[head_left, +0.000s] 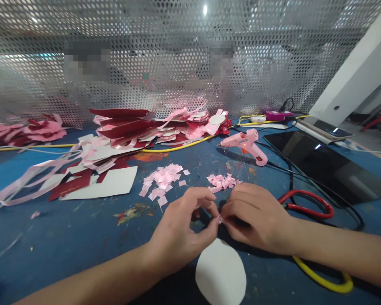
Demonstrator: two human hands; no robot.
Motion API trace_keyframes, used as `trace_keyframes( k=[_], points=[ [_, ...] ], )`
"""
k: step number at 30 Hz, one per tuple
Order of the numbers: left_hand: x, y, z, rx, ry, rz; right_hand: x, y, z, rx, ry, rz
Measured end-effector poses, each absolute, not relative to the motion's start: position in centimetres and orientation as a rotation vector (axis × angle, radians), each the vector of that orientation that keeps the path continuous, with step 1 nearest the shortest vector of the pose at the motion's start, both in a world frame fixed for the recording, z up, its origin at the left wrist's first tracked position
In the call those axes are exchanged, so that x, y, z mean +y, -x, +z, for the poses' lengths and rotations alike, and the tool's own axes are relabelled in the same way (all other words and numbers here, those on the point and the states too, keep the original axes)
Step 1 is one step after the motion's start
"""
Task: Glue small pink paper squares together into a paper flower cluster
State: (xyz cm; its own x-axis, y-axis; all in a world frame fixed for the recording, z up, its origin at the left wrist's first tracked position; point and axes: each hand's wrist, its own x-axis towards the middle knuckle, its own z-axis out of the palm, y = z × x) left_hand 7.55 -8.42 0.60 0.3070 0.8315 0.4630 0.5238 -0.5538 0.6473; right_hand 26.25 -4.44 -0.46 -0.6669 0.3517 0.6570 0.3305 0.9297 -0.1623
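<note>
My left hand (180, 228) and my right hand (257, 220) meet over the blue table, fingertips pinched together on a tiny pink ribbon piece (219, 219). Both hands are closed in a pinch. A white paper disc (220, 273) lies just below them. Two small heaps of cut pink ribbon squares lie beyond the hands, the larger pile (163, 180) to the left and the smaller pile (222, 181) right above my fingers.
A pink glue gun (246, 144) rests behind the hands, red-handled scissors (307, 205) to the right, yellow cable (324, 281) under my right forearm. A dark tablet (324, 165) lies far right. Red and pink ribbon and paper scraps (114, 135) crowd the back left before a perforated metal screen.
</note>
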Motion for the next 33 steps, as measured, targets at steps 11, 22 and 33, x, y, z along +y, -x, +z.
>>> trace_keyframes(
  k=[11,22,33],
  points=[
    [-8.9,-7.6,0.5,1.134,-2.383,1.142,-4.8,-26.7,0.0,-2.442,0.322,-0.078],
    [-8.6,-7.7,0.5,1.157,-1.992,1.211,-4.6,-26.4,0.1,-2.246,0.494,0.144],
    [-8.2,-7.6,1.1,1.128,-1.918,1.011,-4.4,-26.4,0.4,-2.198,0.637,0.316]
  ],
)
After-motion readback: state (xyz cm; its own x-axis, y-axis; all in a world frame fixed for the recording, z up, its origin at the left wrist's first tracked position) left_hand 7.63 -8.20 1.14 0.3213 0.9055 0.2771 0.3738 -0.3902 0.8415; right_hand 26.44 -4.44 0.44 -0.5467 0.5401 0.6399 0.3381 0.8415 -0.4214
